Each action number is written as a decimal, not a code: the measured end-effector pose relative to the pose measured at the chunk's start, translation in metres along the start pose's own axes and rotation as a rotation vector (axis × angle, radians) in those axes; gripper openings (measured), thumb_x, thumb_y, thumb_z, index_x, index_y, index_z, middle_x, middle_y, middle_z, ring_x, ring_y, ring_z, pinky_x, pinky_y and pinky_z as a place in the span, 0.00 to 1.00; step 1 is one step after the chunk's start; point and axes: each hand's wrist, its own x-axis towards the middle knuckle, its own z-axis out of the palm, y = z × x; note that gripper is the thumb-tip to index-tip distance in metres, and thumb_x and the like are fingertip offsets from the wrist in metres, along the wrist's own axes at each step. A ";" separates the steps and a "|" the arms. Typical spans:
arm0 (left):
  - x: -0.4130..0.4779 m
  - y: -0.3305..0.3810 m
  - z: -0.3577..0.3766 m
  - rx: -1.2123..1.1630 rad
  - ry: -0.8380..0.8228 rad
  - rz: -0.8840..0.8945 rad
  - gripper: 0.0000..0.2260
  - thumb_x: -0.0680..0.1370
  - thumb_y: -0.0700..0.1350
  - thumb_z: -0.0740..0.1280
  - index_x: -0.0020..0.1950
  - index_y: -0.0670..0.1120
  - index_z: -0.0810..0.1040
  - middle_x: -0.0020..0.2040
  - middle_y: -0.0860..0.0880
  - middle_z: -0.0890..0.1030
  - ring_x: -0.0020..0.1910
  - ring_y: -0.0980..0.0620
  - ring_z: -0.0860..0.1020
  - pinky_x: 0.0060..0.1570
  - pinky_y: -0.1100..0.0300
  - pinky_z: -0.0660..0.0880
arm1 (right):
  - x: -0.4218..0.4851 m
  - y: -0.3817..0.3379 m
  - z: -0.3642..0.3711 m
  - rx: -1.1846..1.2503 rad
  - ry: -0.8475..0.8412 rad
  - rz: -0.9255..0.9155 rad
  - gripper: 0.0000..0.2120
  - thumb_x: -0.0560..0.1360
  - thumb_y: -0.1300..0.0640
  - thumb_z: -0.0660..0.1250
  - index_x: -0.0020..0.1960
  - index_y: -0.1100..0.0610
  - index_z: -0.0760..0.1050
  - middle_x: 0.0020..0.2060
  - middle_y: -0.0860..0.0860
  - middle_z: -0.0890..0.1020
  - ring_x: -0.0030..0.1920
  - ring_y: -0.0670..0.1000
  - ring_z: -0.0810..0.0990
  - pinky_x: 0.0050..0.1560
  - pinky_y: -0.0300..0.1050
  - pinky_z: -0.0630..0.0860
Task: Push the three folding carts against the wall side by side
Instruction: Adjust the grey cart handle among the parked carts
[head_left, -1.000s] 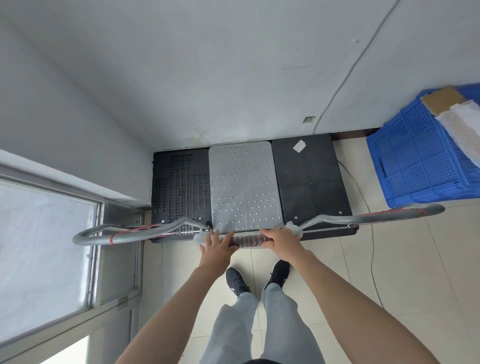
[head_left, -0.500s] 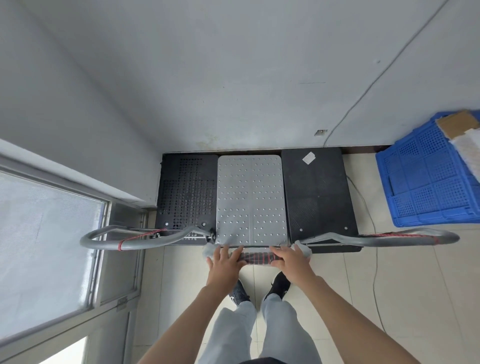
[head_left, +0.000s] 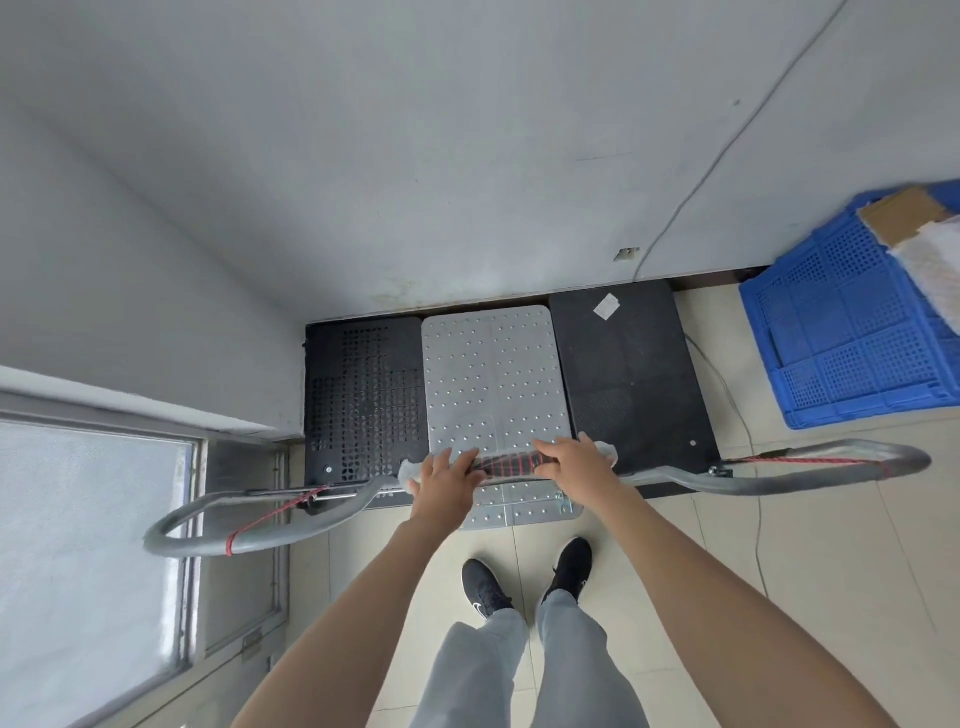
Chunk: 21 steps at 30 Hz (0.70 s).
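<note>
Three folding carts stand side by side with their far ends at the wall (head_left: 467, 156). The left cart (head_left: 363, 395) has a black perforated deck, the middle cart (head_left: 493, 379) a grey studded deck, the right cart (head_left: 628, 364) a plain black deck with a white label. My left hand (head_left: 441, 480) and my right hand (head_left: 571, 457) rest on the middle cart's handle (head_left: 506, 462), which is wrapped in white foam and red cord. The fingers lie over the bar, spread. The left cart's handle (head_left: 249, 525) and the right cart's handle (head_left: 831, 465) curve outward on either side.
A blue plastic crate (head_left: 852, 322) with cardboard and white wrap sits at the right by the wall. A thin cable (head_left: 748, 467) runs down the wall and across the tiled floor beside the right cart. A window (head_left: 88, 545) fills the left side. My shoes (head_left: 524, 577) stand behind the carts.
The view has shifted, so the carts and wall sit lower and nearer in frame. My hands stay on the middle handle, which now lies further over the grey deck.
</note>
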 end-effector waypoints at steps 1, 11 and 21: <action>0.005 0.000 -0.002 -0.001 0.014 0.005 0.18 0.82 0.56 0.55 0.73 0.60 0.64 0.74 0.47 0.63 0.74 0.43 0.58 0.67 0.36 0.58 | 0.005 -0.001 -0.003 0.001 0.003 0.001 0.24 0.80 0.45 0.60 0.74 0.41 0.60 0.75 0.52 0.65 0.77 0.62 0.53 0.71 0.68 0.55; 0.059 -0.006 -0.006 0.018 0.011 0.018 0.19 0.80 0.60 0.51 0.70 0.61 0.64 0.68 0.42 0.70 0.69 0.39 0.65 0.69 0.39 0.59 | 0.026 -0.004 -0.034 -0.009 0.048 -0.054 0.24 0.80 0.47 0.61 0.74 0.46 0.63 0.70 0.55 0.73 0.73 0.64 0.62 0.69 0.62 0.61; 0.028 0.002 -0.002 0.039 -0.005 0.037 0.19 0.81 0.59 0.54 0.72 0.60 0.62 0.71 0.47 0.67 0.72 0.42 0.61 0.67 0.35 0.60 | 0.009 0.009 -0.012 -0.063 0.043 -0.072 0.24 0.80 0.42 0.58 0.74 0.44 0.60 0.71 0.57 0.68 0.73 0.64 0.59 0.68 0.68 0.62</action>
